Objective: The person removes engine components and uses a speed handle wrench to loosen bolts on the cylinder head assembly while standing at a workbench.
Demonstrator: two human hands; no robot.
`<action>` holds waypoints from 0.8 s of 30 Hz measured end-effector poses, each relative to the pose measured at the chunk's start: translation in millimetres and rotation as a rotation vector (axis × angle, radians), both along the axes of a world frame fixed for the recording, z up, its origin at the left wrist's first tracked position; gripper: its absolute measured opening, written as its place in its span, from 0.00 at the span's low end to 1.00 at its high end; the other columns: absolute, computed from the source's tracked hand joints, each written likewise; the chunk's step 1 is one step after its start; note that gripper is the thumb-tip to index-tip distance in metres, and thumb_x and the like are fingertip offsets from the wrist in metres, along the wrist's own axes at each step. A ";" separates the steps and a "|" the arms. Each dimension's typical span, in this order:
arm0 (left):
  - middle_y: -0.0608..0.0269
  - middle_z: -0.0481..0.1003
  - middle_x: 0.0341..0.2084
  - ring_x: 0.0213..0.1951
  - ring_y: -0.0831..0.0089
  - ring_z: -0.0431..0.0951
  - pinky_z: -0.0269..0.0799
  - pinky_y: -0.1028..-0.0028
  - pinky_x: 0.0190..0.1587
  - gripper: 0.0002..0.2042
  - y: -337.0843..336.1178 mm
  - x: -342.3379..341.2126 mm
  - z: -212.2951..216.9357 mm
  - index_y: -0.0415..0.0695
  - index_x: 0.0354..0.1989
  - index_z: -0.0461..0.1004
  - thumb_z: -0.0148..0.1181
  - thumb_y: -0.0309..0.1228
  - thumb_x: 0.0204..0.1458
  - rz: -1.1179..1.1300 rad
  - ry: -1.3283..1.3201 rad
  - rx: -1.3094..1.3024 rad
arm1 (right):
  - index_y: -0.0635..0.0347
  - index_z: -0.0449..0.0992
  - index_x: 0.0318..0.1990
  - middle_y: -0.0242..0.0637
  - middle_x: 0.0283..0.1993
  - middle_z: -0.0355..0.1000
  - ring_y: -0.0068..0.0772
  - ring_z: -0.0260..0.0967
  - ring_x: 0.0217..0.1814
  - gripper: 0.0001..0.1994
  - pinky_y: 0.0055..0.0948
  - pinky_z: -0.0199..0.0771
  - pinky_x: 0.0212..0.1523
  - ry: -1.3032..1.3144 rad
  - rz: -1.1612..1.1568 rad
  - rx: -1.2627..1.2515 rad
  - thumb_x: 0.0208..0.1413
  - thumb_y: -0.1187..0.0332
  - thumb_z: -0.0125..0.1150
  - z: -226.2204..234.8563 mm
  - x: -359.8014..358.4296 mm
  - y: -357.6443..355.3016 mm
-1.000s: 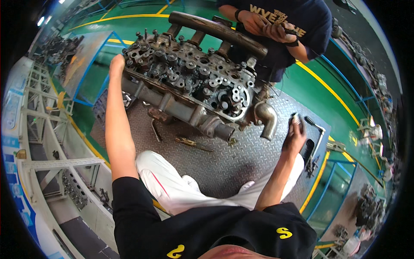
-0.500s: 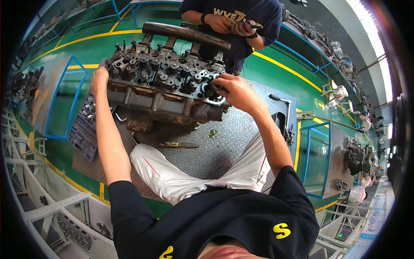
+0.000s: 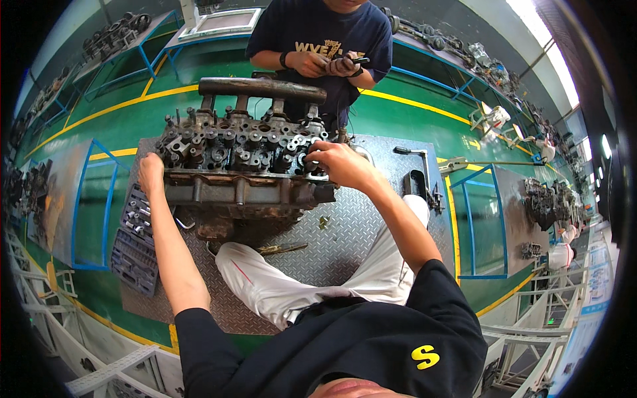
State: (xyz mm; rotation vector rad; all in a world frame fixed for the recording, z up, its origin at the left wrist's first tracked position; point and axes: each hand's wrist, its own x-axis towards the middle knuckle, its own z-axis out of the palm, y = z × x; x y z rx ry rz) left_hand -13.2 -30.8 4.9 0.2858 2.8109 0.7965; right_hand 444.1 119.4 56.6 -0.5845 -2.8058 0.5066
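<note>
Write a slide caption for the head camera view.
Left hand and right hand at opposite ends of a grimy engine block, with a co-worker on its far side.

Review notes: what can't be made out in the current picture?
In the head view:
Right hand: whether it grips a small part; its back hides the palm.
Left hand: exact contact with the engine, behind the hand.
Co-worker: upper head, cut by top edge.
Tool case: individual pieces, too small.

Left forearm (image 3: pixel 176 252) extended forward, left hand (image 3: pixel 151 174) partly curled. Right forearm (image 3: pixel 402 216) angled forward and inward, right hand (image 3: pixel 341 164) palm down, fingers bent.
</note>
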 end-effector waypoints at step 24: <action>0.40 0.71 0.56 0.59 0.42 0.70 0.63 0.51 0.61 0.29 1.9 13.1 15.9 0.37 0.55 0.74 0.36 0.47 0.60 -0.012 0.069 -0.027 | 0.62 0.75 0.47 0.46 0.44 0.71 0.53 0.74 0.42 0.14 0.45 0.74 0.41 0.066 -0.068 0.077 0.56 0.67 0.63 9.8 -1.4 -27.1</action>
